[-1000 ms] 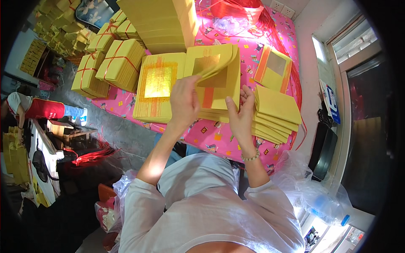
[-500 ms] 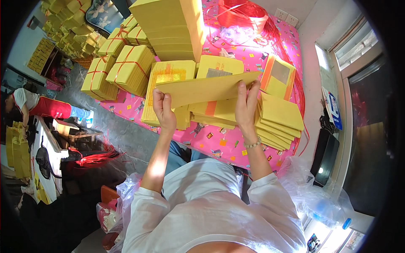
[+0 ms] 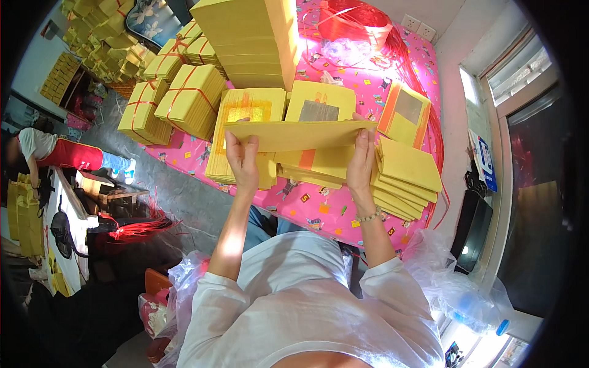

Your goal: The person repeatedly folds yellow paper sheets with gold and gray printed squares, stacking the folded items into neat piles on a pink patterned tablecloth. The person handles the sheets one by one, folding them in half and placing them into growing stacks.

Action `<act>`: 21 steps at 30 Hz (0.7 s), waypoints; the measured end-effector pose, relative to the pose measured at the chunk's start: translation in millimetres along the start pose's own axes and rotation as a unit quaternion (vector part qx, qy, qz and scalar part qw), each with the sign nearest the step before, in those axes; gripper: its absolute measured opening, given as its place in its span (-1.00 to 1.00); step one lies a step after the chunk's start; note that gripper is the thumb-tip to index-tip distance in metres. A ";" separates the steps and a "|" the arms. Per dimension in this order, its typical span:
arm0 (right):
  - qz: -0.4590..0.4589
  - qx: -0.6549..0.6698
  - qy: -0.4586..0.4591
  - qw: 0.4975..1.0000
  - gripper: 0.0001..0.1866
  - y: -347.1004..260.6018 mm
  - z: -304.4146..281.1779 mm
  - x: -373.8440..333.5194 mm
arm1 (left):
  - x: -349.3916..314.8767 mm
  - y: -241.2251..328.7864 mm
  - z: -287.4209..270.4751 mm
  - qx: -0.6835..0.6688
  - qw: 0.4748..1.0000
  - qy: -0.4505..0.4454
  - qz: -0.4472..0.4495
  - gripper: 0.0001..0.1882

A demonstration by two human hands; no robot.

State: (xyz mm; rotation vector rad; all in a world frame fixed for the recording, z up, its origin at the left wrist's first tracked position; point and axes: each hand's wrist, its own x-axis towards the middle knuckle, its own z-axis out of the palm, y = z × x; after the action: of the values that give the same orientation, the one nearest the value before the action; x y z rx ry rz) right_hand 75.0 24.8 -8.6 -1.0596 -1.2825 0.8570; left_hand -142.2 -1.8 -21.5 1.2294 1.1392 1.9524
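Between my two hands a small stack of yellow paper sheets [image 3: 300,136] is held up on edge over the table. My left hand [image 3: 244,161] grips its left end, thumb on the near face. At the right end, my right hand [image 3: 361,159] closes on it in the same way. Behind and below lie a yellow paper pile with an orange-edged printed patch [image 3: 245,113] and another with a grey square [image 3: 319,111]. Just right of my right hand sits a fanned stack of yellow paper [image 3: 408,172].
Yellow bundles tied with red string [image 3: 192,98] and a tall yellow stack [image 3: 251,55] stand on the pink patterned tablecloth [image 3: 319,211]. A red basket with red string [image 3: 353,27] is at the back. Another person [image 3: 67,154] bends at the far left. Plastic bags [image 3: 457,294] lie right.
The held sheets have levelled: their right end came down and the left rose slightly. Both hands keep their grip, and the grey square behind shows more.
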 end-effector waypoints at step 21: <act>0.003 0.145 -0.044 0.988 -0.51 18.0 15.5 13.8 | 6.0 4.6 29.6 -0.112 0.979 -0.157 -0.061 -0.70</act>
State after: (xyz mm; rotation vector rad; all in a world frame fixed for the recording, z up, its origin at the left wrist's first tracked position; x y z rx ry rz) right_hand 62.5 45.5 -21.6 -0.8009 -1.1849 1.0695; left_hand -118.1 11.5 -8.4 1.2591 0.7924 1.6710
